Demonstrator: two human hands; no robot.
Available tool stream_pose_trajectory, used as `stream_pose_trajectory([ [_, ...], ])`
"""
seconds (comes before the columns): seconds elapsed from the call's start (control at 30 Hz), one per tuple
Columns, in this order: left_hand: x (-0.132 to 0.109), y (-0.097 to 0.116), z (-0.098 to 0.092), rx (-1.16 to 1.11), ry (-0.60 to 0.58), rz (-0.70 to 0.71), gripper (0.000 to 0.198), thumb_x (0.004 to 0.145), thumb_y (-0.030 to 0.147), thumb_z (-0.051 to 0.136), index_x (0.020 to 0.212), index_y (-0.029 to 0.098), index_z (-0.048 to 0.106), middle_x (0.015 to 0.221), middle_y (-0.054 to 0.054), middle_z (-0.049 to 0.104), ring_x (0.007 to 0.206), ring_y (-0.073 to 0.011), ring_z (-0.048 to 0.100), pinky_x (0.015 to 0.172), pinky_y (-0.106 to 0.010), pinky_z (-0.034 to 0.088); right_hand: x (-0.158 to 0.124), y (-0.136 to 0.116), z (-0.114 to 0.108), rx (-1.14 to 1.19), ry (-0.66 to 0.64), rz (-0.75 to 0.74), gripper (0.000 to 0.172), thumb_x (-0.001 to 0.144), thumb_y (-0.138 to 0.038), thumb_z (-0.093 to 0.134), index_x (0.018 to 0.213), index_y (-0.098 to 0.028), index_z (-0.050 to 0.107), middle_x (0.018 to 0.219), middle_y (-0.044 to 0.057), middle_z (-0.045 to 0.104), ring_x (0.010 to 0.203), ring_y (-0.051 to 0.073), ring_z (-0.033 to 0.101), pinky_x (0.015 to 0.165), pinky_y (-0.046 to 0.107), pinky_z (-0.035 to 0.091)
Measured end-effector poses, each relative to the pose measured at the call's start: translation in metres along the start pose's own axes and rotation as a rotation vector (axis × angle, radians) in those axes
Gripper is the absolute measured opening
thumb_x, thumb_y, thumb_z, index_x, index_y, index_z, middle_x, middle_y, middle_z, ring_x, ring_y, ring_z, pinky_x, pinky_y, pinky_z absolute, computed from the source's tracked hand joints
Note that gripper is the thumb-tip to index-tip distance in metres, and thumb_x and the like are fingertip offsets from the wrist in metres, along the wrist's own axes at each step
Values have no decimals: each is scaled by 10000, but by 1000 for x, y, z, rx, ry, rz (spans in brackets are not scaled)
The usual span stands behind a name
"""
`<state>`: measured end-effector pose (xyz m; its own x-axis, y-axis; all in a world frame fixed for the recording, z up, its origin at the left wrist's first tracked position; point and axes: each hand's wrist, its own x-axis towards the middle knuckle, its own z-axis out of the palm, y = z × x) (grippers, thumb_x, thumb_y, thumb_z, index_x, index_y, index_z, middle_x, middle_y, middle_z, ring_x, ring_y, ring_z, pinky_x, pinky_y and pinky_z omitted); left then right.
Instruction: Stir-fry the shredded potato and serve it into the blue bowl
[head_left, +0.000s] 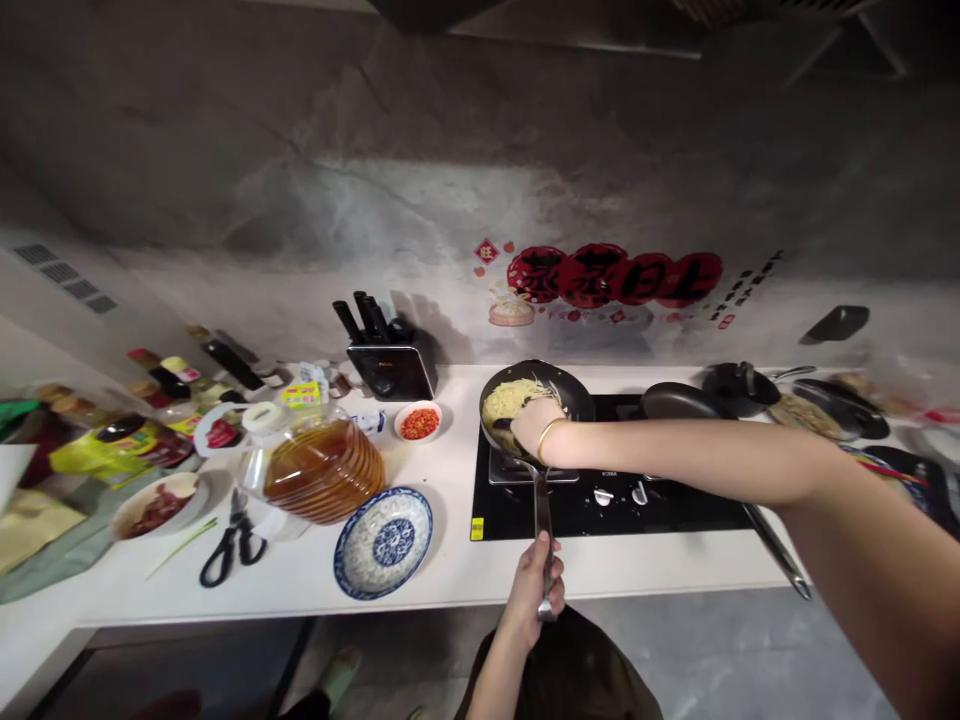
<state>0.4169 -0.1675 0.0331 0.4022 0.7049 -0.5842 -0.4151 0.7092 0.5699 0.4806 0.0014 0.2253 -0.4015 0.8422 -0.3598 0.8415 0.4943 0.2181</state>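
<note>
L hand (541, 585) low at 6 o'clock of the hob (690, 512), forearm up from below, fingers clamped round the steel handle (541, 520) of the frying pan (570, 392). R hand (534, 418) comes in from 3 o'clock, arm straight across the hob, gold bangle (547, 440) on wrist, fingers down over pale shreds (510, 398) in the pan; grip can't be told. Wall decal (615, 275): red discs w/ Chinese chars, not legible. Round the pan: chili dish (418, 422) at 9, knife block (390, 362) at 10, blue-white plate (383, 541) and oil jug (324, 470) at 8, second pan (679, 402) at 3.
</note>
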Motion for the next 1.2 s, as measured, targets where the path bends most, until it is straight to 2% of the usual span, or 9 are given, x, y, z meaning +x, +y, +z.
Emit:
stream_pose_trajectory([
  [0.1, 0, 0, 1, -4, -1, 11, 625, 586, 763, 605, 817, 198, 472, 526, 101, 407, 306, -24, 301, 297, -180, 167, 6, -7, 8, -95, 20, 80, 322, 776, -14, 484, 1015, -58, 695, 1015, 211, 693, 945, 322, 653, 706, 437, 539],
  [0.27, 5, -4, -1, -4, -9, 34, 644, 576, 781, 592, 815, 194, 476, 517, 102, 407, 300, -28, 306, 284, -181, 189, 11, 42, -4, -155, 76, 185, 370, 823, 12, 381, 1036, -37, 680, 1024, 251, 675, 974, 312, 649, 737, 433, 528],
  [0.4, 7, -6, -2, -7, -12, 46, 631, 600, 779, 574, 822, 196, 474, 515, 99, 417, 297, -36, 318, 282, -185, 210, 9, 65, 21, -123, 38, 199, 350, 870, -59, 381, 1064, -59, 672, 1046, 235, 673, 996, 262, 648, 785, 346, 512],
  [0.53, 7, -6, -3, -14, -20, 42, 612, 618, 767, 570, 826, 199, 472, 517, 97, 423, 300, -39, 326, 285, -182, 216, -32, 93, 46, -94, -31, 188, 343, 910, -200, 398, 1126, -118, 651, 1028, 178, 693, 932, 243, 668, 750, 317, 505],
  [0.67, 8, -8, -4, -30, -16, 21, 564, 661, 728, 575, 837, 201, 474, 528, 95, 427, 305, -36, 322, 286, -176, 214, -95, 119, 44, -87, -6, 125, 340, 910, -297, 418, 1141, -216, 654, 1010, 115, 704, 949, 251, 655, 782, 343, 485],
  [0.77, 9, -8, -5, -20, -18, 7, 540, 680, 707, 576, 844, 202, 476, 533, 94, 432, 301, -38, 323, 283, -179, 222, -116, 109, 53, -83, -28, 97, 330, 911, -294, 409, 1110, -237, 667, 932, 98, 711, 858, 245, 675, 725, 337, 492],
  [1.0, 7, -7, -5, -11, -6, 16, 525, 693, 691, 577, 857, 201, 489, 533, 92, 429, 305, -39, 329, 288, -177, 226, -77, 89, 77, -50, -37, 292, 370, 930, -228, 343, 1172, -120, 601, 1006, 178, 681, 901, 263, 669, 702, 334, 500],
  [1.1, 6, -9, -4, -18, -2, 20, 518, 689, 680, 592, 849, 198, 491, 527, 92, 429, 302, -39, 324, 286, -180, 229, -85, 99, 65, -48, -58, 198, 322, 908, -241, 406, 1074, -157, 668, 970, 141, 699, 902, 261, 668, 740, 336, 494],
  [1.2, 7, -9, -4, -22, 3, 29, 522, 685, 683, 593, 845, 196, 492, 524, 92, 428, 301, -39, 323, 285, -179, 227, -88, 92, 63, -67, -8, 59, 347, 918, -283, 398, 1173, -219, 624, 975, 119, 692, 888, 246, 668, 747, 340, 492],
])
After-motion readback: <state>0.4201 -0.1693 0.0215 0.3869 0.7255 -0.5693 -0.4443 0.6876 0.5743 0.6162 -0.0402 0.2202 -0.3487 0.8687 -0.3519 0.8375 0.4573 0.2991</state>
